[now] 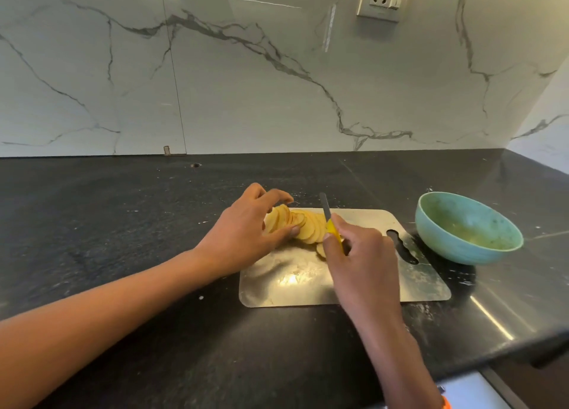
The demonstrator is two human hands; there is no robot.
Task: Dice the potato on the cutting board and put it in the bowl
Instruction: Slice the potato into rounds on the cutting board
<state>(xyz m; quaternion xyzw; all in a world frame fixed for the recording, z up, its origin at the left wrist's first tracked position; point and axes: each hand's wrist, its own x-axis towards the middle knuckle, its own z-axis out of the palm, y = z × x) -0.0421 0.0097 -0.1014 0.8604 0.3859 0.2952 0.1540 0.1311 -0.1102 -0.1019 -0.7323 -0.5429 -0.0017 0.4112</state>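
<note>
Head view: left hand [246,227] pinches potato [303,225] slices on the board [308,282]; right hand [360,254] grips the knife [328,220]; bowl [468,228] sits right.

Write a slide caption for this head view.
Left hand steadies potato slices while right hand holds a knife.

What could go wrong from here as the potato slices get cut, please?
The left hand holds the fanned potato slices with its thumb close to the knife, so a slip could nick it. The loose slices may slide on the shiny cutting board. The bowl sits off the board, so pieces might drop onto the counter in transfer.
</note>
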